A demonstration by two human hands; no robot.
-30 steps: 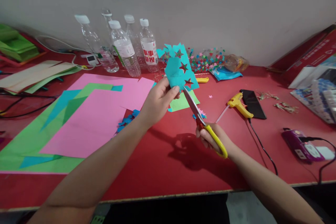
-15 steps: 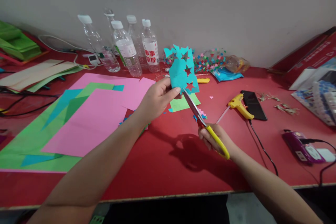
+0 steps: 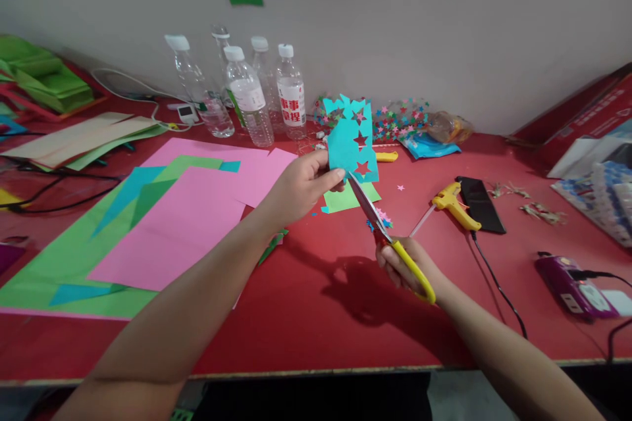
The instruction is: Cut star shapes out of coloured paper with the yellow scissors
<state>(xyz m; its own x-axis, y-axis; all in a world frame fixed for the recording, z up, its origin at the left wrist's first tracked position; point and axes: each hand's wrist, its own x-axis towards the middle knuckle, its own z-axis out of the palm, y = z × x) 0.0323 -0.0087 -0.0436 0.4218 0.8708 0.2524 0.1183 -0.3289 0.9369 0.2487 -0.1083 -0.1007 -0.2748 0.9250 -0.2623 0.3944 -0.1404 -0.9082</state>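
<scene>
Fingers of the left hand (image 3: 306, 185) pinch the turquoise paper (image 3: 351, 145) at its lower left corner, above the red table (image 3: 296, 329) before a grey wall (image 3: 395, 20); right-hand fingers (image 3: 392, 266) grip the scissors (image 3: 378, 220), tips at the paper's lower edge.

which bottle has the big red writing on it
The rightmost standing bottle. Large red characters show on its white label; none can be seen on the other standing bottles.
</scene>
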